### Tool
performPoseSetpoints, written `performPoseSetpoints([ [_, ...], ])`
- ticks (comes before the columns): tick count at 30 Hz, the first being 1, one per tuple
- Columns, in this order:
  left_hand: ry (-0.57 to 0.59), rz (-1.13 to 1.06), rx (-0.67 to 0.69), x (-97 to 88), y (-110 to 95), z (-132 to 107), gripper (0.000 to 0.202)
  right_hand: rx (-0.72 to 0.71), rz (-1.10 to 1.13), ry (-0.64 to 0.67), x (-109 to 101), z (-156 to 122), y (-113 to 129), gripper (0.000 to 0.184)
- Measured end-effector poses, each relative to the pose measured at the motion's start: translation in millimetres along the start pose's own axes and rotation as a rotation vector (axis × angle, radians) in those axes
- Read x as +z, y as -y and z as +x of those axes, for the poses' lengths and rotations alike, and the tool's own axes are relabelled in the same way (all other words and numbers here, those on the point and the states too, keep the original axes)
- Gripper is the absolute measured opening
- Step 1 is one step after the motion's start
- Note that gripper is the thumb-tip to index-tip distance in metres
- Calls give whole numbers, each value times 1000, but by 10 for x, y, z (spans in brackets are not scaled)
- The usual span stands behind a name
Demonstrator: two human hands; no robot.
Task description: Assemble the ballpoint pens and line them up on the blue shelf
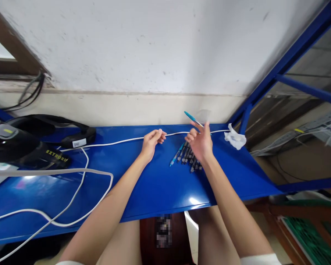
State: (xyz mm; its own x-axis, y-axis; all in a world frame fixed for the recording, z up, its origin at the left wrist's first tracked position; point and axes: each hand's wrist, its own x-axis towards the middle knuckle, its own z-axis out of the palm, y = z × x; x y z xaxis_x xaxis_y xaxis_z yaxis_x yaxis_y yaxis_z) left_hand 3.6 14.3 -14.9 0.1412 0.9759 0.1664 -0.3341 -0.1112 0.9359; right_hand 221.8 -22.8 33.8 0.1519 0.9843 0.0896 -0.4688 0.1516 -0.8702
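Note:
A pen with a blue end point(189, 116) slants up and left from my right hand point(202, 144), held between its fingers. Part of the pen is hidden behind the fingers, and a faint blur shows beside it. Below that hand, several dark pens point(185, 156) lie side by side on the blue tabletop point(165, 191), with a light-blue pen point(176, 155) at their left edge. My left hand point(151, 144) is closed to the left of the pens, thumb against fingertips. Whatever it pinches, if anything, is too small to make out.
A white cable point(118, 140) runs along the back of the tabletop, with more loops at left. A black device point(24, 147) and a black strap point(71, 129) lie there. Crumpled white tissue point(235, 137) sits at right, near the blue metal frame point(264, 86). A wall stands behind.

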Motion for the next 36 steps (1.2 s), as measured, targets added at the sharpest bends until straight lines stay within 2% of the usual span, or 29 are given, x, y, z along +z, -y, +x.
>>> performPoseSetpoints([
  [3,53,131,30,12,24,-7,42,-217,-452,-94,-347,-467,77,58],
  [6,91,271,86,62,34,-36,40,-361,-1074,-36,-748,-905,105,55],
  [8,132,408,139,108,36,-74,39,-355,-1376,-10,-923,-1091,117,59],
  [11,243,642,212,166,40,-145,35,-225,-1613,-15,-969,-1192,152,74],
  [14,355,803,290,190,59,-197,39,-82,-1723,-37,-847,-1151,209,71],
  [17,438,934,356,194,86,-219,43,-4,-1805,-60,-724,-1050,220,67],
  [20,478,1020,415,199,105,-229,44,-11,-1865,-120,-667,-930,115,75],
  [23,522,1046,477,210,116,-242,50,-38,-1822,-169,-641,-822,-83,85],
  [28,618,1099,472,222,144,-265,54,-63,-1808,-33,-555,-706,-349,89],
  [33,652,1114,441,219,158,-264,57,-72,-1880,64,-505,-576,-449,90],
  [36,659,1123,421,215,151,-256,59,-126,-1911,159,-509,-495,-468,90],
])
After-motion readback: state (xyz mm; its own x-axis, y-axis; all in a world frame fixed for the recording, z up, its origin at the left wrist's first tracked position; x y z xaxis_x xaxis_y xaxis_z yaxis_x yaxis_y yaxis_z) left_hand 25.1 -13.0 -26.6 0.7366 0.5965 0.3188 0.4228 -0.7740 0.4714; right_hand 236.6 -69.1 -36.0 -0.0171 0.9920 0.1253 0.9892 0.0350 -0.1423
